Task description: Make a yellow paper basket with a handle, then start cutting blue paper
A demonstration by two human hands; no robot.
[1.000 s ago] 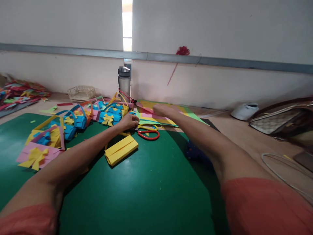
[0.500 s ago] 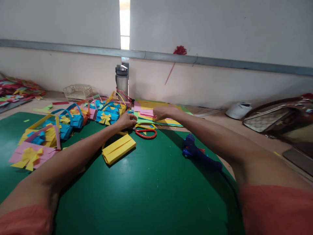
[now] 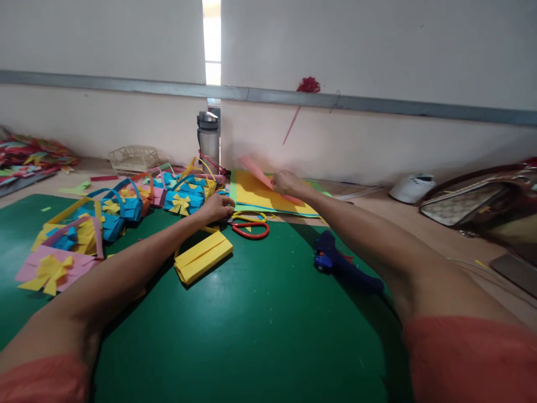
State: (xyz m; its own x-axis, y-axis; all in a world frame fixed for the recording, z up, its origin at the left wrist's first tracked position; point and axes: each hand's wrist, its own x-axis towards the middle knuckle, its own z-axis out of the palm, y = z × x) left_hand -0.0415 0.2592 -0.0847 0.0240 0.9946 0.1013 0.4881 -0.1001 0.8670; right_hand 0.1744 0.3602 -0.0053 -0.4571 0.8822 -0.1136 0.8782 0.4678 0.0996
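My right hand (image 3: 287, 184) grips a pink paper sheet (image 3: 258, 173), whose left part is raised and blurred above a stack of coloured paper (image 3: 254, 193). Resting near the scissors and the small paper bags, my left hand (image 3: 218, 207) has loosely bent fingers that look apart, with nothing visible held in them. Just right of it lie the scissors (image 3: 251, 230) with red and yellow handles. A folded yellow paper bag (image 3: 204, 257) sits on the green board in front of my left forearm.
Several finished paper bags with bows (image 3: 182, 201) stand on the left of the green board (image 3: 251, 336). A blue glue gun (image 3: 344, 266) lies right, its cord trailing. Behind are a water bottle (image 3: 208, 140) and a wire basket (image 3: 133, 158); a handbag (image 3: 465, 196) is far right.
My right hand has moved slightly right and up, lifting the pink sheet off the stack and baring yellow paper beneath. My left hand has stayed in place.
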